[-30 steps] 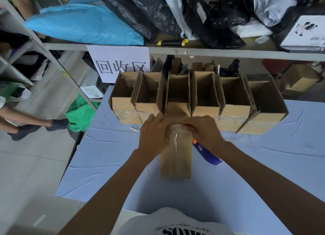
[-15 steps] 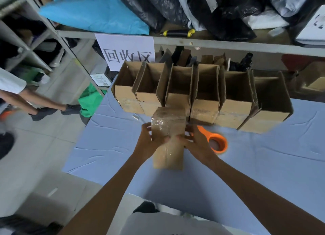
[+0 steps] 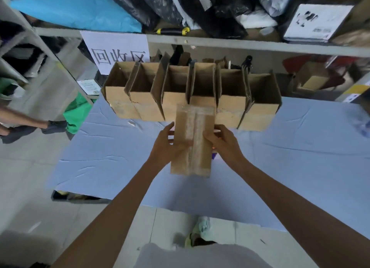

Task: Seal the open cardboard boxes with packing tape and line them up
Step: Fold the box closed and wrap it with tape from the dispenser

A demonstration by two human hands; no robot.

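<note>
Both hands hold one taped box (image 3: 192,141) lifted above the blue table (image 3: 300,157), just in front of the row of open boxes (image 3: 192,95). Left hand (image 3: 167,145) clamps the box's left side, thumb across the top face, fingers tucked behind. Right hand (image 3: 222,142) clamps the right side the same way, thumb on the edge. Neither hand is spread; both are closed around the box.

Box long axis runs away from the person, far end pointing at the row, near end toward the body. A clear tape strip (image 3: 193,139) runs down the middle seam along that axis, so this face looks sealed. Cannot tell about the underside.

The row sits at the table's far edge under the shelf (image 3: 240,44), six boxes side by side, flaps up, openings facing the camera. The held box overlaps the fourth one from the left in view, but it is nearer and higher, not touching as far as I can see.

Likely next step: set it down in line. Hands are equally near; the row lies straight ahead. A bit of orange shows behind the right hand, too hidden to name.
</note>
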